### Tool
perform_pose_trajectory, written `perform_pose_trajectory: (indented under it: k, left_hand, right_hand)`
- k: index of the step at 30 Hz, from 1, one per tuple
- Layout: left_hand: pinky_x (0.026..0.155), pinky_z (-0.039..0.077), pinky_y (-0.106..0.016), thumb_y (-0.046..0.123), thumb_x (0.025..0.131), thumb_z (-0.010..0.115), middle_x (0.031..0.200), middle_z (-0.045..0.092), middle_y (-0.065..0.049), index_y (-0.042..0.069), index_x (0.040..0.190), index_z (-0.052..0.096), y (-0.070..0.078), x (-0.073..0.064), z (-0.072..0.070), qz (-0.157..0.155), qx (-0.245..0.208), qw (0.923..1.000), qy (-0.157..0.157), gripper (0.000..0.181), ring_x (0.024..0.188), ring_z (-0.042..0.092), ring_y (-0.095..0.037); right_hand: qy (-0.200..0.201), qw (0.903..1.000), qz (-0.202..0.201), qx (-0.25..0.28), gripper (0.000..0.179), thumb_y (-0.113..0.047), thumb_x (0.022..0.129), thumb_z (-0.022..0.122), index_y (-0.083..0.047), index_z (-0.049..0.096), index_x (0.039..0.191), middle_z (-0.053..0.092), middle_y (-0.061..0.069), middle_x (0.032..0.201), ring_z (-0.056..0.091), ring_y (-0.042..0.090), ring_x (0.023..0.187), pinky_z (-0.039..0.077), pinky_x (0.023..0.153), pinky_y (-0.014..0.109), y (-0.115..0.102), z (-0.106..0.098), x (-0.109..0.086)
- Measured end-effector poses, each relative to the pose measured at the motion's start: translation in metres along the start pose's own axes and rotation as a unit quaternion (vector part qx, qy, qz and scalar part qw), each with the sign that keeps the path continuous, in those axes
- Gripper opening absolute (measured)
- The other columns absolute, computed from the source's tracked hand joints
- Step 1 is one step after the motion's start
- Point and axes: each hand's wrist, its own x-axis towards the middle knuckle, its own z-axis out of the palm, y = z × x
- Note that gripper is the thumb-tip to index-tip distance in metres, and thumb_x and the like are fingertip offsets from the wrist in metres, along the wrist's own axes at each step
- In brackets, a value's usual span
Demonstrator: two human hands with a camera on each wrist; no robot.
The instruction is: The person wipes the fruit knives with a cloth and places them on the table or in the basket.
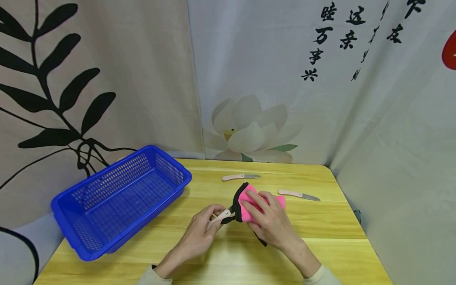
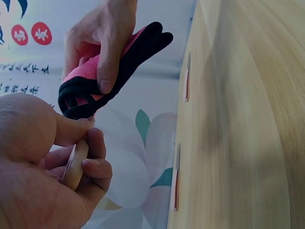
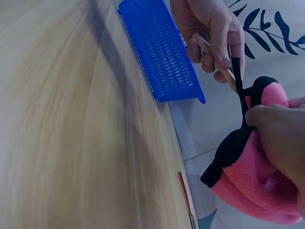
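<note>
My left hand [image 1: 196, 234] holds a knife by its pale handle [image 1: 220, 217]. The blade end points to the right, into a folded pink cloth [image 1: 246, 215] with black edging, which hides most of the blade. Around the cloth, my right hand [image 1: 272, 221] curls its fingers, gripping it from above. A black strip [image 3: 240, 90] of the edging reaches to the left fingertips in the right wrist view. In the left wrist view the handle [image 2: 75, 164] lies between thumb and curled fingers, and the cloth [image 2: 88, 70] hangs above the table.
Two more pale-handled knives lie behind the hands, one farther back [image 1: 233, 177] and one to the right [image 1: 290, 193]. A blue plastic basket [image 1: 146, 217] stands on the left of the wooden table [image 1: 342, 253]. Printed curtains [image 1: 249, 59] hang along the back and sides.
</note>
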Motion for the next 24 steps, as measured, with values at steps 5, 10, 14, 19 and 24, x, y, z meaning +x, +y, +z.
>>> perform_pose_trajectory:
  k: [5, 10, 14, 19, 24]
  left_hand:
    - [0.087, 0.054, -0.026, 0.007, 0.109, 0.071, 0.115, 0.075, 0.001, 0.015, 0.133, 0.074, 0.000, -0.004, 0.002, 0.003, -0.002, 1.0000, 0.000, 0.026, 0.101, 0.065, -0.010]
    - [0.088, 0.055, -0.026, 0.011, 0.110, 0.071, 0.115, 0.075, 0.001, 0.014, 0.134, 0.073, 0.000, -0.007, 0.003, -0.011, -0.003, 0.9999, -0.009, 0.025, 0.102, 0.066, -0.010]
    - [0.089, 0.056, -0.025, 0.013, 0.110, 0.071, 0.116, 0.075, 0.002, 0.016, 0.137, 0.073, 0.001, -0.006, -0.001, -0.038, -0.010, 0.9992, -0.012, 0.027, 0.105, 0.067, -0.012]
    - [0.087, 0.055, -0.025, 0.015, 0.110, 0.072, 0.114, 0.076, 0.002, 0.018, 0.137, 0.074, 0.000, -0.002, -0.008, -0.053, -0.009, 0.9986, -0.005, 0.027, 0.103, 0.067, -0.013]
    - [0.077, 0.054, -0.023, 0.013, 0.110, 0.071, 0.110, 0.078, 0.004, 0.019, 0.137, 0.074, 0.000, 0.001, -0.013, -0.059, -0.002, 0.9983, -0.003, 0.027, 0.090, 0.066, -0.008]
  right_hand:
    - [0.001, 1.0000, 0.006, -0.001, 0.065, -0.018, 0.076, 0.097, -0.014, 0.078, 0.138, 0.072, 0.015, 0.150, 0.064, 0.035, 0.115, 0.061, 0.093, 0.049, 0.005, -0.004, -0.005]
    - [0.000, 0.9998, 0.020, 0.001, 0.066, -0.015, 0.075, 0.097, -0.012, 0.078, 0.138, 0.072, 0.016, 0.149, 0.064, 0.035, 0.115, 0.060, 0.093, 0.051, 0.014, -0.008, -0.010]
    - [0.006, 0.9990, 0.044, 0.004, 0.061, -0.011, 0.078, 0.092, -0.008, 0.078, 0.138, 0.070, 0.020, 0.151, 0.064, 0.038, 0.116, 0.059, 0.098, 0.053, 0.023, -0.013, -0.010]
    - [0.035, 0.9981, 0.048, 0.016, 0.050, -0.014, 0.087, 0.080, -0.005, 0.077, 0.136, 0.070, 0.023, 0.150, 0.063, 0.040, 0.116, 0.055, 0.101, 0.053, 0.028, -0.017, -0.008]
    - [0.064, 0.9970, 0.017, 0.039, 0.044, -0.017, 0.094, 0.075, -0.004, 0.078, 0.136, 0.071, 0.024, 0.148, 0.063, 0.038, 0.114, 0.054, 0.100, 0.051, 0.019, -0.012, 0.000]
